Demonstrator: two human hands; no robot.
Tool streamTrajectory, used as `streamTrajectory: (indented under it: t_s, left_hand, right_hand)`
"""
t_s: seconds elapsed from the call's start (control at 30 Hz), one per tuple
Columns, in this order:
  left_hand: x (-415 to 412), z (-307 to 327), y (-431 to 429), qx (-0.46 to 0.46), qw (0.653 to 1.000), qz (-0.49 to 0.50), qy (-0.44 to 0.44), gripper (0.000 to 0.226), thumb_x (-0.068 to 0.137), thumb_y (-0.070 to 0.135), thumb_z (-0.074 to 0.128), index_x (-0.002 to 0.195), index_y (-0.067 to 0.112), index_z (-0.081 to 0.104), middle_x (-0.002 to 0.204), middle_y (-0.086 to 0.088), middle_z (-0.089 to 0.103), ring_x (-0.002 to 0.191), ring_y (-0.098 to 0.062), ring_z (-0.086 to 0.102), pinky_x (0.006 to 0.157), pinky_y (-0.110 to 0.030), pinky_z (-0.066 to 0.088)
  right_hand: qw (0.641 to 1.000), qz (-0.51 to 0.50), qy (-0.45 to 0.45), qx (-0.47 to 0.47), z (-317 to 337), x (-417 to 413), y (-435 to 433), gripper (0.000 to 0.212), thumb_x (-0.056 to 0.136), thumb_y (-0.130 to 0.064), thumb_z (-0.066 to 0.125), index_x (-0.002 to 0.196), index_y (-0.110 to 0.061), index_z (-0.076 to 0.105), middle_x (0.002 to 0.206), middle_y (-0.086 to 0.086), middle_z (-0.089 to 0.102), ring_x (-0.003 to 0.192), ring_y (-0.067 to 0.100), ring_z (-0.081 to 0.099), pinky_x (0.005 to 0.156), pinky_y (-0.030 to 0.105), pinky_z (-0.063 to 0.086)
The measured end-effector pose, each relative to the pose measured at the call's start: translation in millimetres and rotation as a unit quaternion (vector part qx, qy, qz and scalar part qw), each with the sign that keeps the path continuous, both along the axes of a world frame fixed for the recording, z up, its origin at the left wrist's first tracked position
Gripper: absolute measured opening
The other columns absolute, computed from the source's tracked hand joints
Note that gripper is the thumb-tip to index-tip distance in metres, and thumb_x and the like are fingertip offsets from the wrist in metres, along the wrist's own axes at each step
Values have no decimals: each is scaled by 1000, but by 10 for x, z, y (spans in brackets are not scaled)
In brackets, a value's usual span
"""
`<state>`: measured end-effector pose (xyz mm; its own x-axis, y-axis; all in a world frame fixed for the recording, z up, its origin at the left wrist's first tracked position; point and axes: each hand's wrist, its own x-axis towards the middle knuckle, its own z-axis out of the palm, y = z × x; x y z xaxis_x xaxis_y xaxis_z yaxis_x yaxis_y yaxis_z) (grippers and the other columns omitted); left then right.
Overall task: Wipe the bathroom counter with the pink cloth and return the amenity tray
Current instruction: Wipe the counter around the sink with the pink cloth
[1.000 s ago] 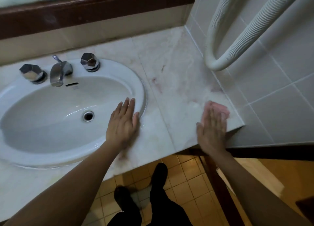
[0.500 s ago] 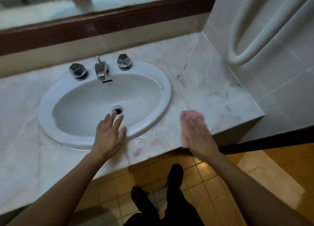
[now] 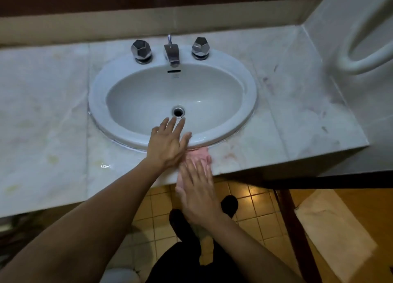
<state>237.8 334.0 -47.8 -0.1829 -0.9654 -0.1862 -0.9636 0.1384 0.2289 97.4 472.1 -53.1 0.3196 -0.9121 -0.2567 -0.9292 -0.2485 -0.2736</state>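
Observation:
The pink cloth lies on the front strip of the pale marble counter, just below the sink rim. My right hand presses flat on it, fingers together, palm past the counter's front edge. My left hand rests flat with fingers spread on the front rim of the white oval sink, its edge touching the cloth. No amenity tray is in view.
A chrome faucet with two faceted knobs stands behind the basin. A white ribbed hose hangs on the tiled right wall. A wet spot shines on the left counter. Yellow floor tiles and my dark-clad legs are below.
My right hand has slid the pink cloth leftward along the front of the counter, from the right corner to the sink's front rim. My left hand stayed on the rim.

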Motion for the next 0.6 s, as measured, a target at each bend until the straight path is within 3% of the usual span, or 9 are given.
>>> streamTrajectory:
  t_s: [0.1,0.23,0.3,0.43,0.5,0.6]
  left_hand:
    - [56,5,-2,3,1000,-20,15,65,104,54,19,159,22,28,166,-9,32,155,-30,24,114,-50,32]
    - [70,3,-6,16,999,-31,25,63,105,52,18,161,24,23,170,-6,21,158,-27,15,117,-50,27]
    - [60,-1,-13,19,999,-31,22,63,105,53,17,161,25,23,170,-6,21,158,-27,15,116,-50,28]
    - [61,2,-2,22,999,-27,12,64,104,55,16,161,25,23,170,-7,23,157,-27,18,114,-50,31]
    - [55,3,-1,20,999,-26,9,65,104,55,16,161,26,23,170,-6,22,157,-27,17,114,-50,31]
    - [54,5,-7,15,1000,-23,2,67,103,58,12,161,27,24,170,-6,20,158,-28,15,116,-51,29]
  right_hand:
    - [1000,1,3,19,74,-517,-175,70,103,-54,9,166,-26,-3,175,-1,-8,162,22,-12,132,47,-5]
    - [985,-165,51,-1,72,-1437,-548,71,104,-51,9,168,-21,1,177,4,2,163,21,-1,131,55,11]
    - [974,-217,65,14,63,-1625,-746,76,102,-55,4,168,-17,1,177,8,1,163,26,0,131,57,11]
    - [960,-273,60,21,26,-1044,-713,78,104,-51,17,167,-10,-5,176,16,-3,162,38,-1,129,63,6]
    - [973,-225,49,7,-14,-573,-484,77,106,-48,25,167,-8,-2,175,17,-3,162,38,-4,129,62,1]
    - [987,-157,14,17,4,-410,-304,78,105,-52,19,168,-13,-4,175,10,-12,162,30,-14,131,55,-5]
